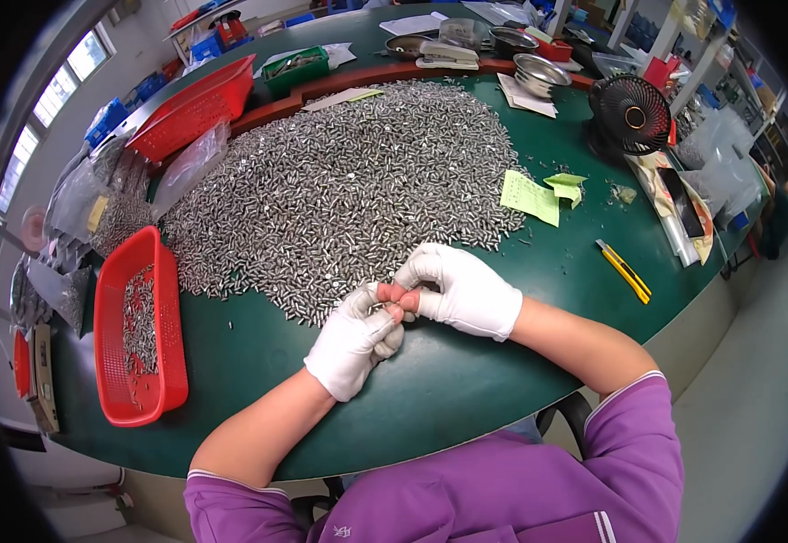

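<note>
Both gloved hands meet at the near edge of the big heap of small metal pins (348, 190): left hand (355, 339) and right hand (457, 290) pinch one pin between bare fingertips (396, 294). Left of the heap, a red basket (169, 362) holds more pins; right of it, green paper slips (531, 196) and a yellow utility knife (625, 271)

Green curved desk (466, 380) with wooden divider rail (385, 74). Windows (59, 86) along the left wall admit daylight. Pale floor (756, 407) at right. Shelving (683, 45) stands at upper right.
</note>
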Motion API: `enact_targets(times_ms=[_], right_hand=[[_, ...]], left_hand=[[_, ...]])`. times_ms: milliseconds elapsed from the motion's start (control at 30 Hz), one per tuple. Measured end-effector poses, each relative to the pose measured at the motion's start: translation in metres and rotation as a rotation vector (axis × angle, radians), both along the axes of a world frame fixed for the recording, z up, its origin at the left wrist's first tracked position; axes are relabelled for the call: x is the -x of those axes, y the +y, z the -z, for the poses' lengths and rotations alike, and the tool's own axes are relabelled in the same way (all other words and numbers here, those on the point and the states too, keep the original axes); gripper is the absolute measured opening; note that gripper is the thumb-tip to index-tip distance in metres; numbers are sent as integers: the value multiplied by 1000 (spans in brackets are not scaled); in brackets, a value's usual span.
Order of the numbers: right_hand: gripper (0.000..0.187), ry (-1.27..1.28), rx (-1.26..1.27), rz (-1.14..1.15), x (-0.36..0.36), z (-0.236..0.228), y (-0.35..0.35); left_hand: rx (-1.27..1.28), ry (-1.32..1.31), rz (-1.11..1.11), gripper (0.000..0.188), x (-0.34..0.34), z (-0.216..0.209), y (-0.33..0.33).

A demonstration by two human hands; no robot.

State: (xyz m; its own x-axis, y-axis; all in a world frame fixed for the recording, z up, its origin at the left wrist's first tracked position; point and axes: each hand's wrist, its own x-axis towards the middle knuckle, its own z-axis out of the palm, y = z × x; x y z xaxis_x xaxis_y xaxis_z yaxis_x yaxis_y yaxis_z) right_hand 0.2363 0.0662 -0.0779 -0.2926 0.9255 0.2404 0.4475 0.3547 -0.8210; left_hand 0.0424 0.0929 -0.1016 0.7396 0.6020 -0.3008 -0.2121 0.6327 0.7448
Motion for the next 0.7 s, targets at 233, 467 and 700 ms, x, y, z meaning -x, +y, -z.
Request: enact_targets(times_ms=[233, 467, 700], right_hand=[[15, 18, 12, 48, -6, 0, 2], [8, -380, -340, 321, -26, 13, 20], [8, -581, -311, 262, -16, 9, 16]], left_hand=[[8, -34, -7, 15, 0, 3, 2], [48, -59, 7, 21, 4, 5, 5], [-8, -31, -8, 28, 2, -3, 2]])
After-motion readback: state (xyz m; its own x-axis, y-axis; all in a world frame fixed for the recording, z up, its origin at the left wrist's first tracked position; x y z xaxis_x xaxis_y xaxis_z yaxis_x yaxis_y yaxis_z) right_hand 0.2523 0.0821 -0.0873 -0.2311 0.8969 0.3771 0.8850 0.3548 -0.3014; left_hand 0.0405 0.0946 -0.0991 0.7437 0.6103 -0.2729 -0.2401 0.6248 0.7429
